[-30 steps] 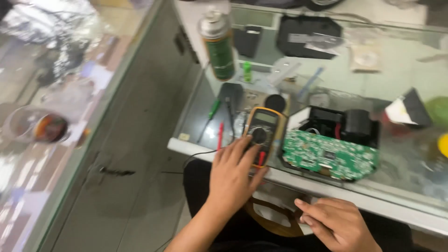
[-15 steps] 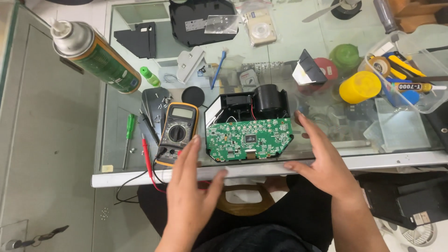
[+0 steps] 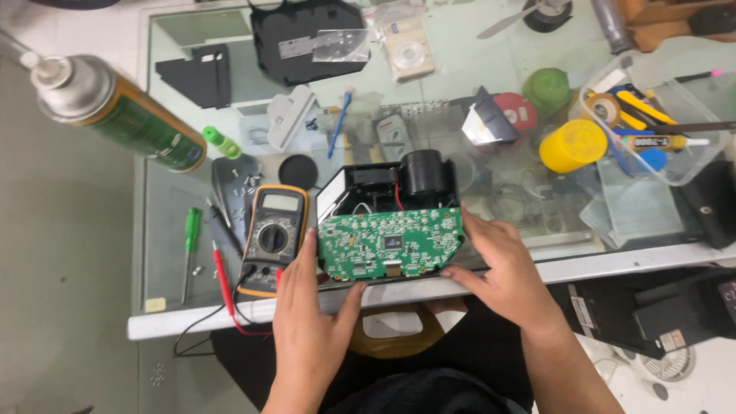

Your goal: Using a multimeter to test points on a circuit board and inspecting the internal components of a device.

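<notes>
Now the glass tabletop point(image 3: 165, 253), smooth and see-through with a white frame, carries everything; the work is at its near edge. Next in size is the black plastic device housing point(image 3: 383, 184), boxy, with a round black cylinder at its back, and over its front lies the green circuit board point(image 3: 391, 244), flat, with many small silver solder points and one dark square chip in the middle. It sits just inside the near edge, about the middle of it.

The left hand point(image 3: 310, 326) comes up from under the near edge; its fingers point(image 3: 308, 249) are spread apart and quite straight, and they touch the left side of the board, with the thumb against its lower edge. The right hand point(image 3: 502, 264) is on the right side of the board; its fingers point(image 3: 468, 222) are loosely apart and slightly curled around the right end of board and housing. Both hands rest on it and hold it from the two sides, not closed tight.

Just left of the board lies a multimeter point(image 3: 274, 234), yellow-orange rubber rim, dark face, round dial. At the far left corner is a spray can point(image 3: 123, 115), green with a metal top, lying tilted. A green screwdriver point(image 3: 189, 245) lies near the left edge.
</notes>
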